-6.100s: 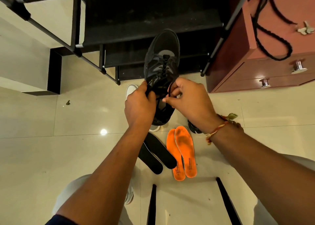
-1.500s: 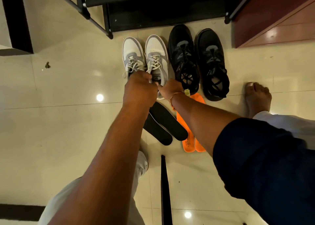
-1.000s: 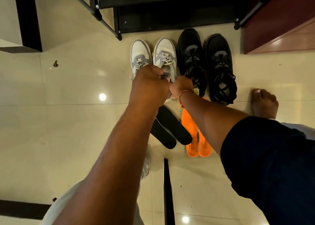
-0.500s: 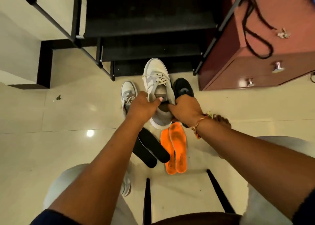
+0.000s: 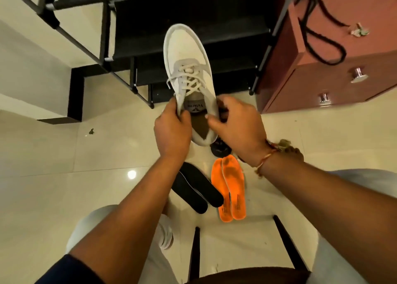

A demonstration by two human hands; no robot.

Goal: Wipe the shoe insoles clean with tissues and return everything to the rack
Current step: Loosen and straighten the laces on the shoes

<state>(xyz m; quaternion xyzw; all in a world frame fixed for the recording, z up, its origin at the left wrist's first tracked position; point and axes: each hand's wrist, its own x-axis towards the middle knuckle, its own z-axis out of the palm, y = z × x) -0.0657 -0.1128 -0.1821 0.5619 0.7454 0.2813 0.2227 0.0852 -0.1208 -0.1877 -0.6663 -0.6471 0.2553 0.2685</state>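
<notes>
A glossy cream tiled floor is bordered at its far edge by a black shoe rack and a reddish cabinet. A white shoe is held in the air before the shoe rack, toe pointing away, its collar gripped on one side by the left hand and pinched on the other by the right hand. Two black insoles and two orange insoles are laid on the floor below the wrists, pair beside pair.
</notes>
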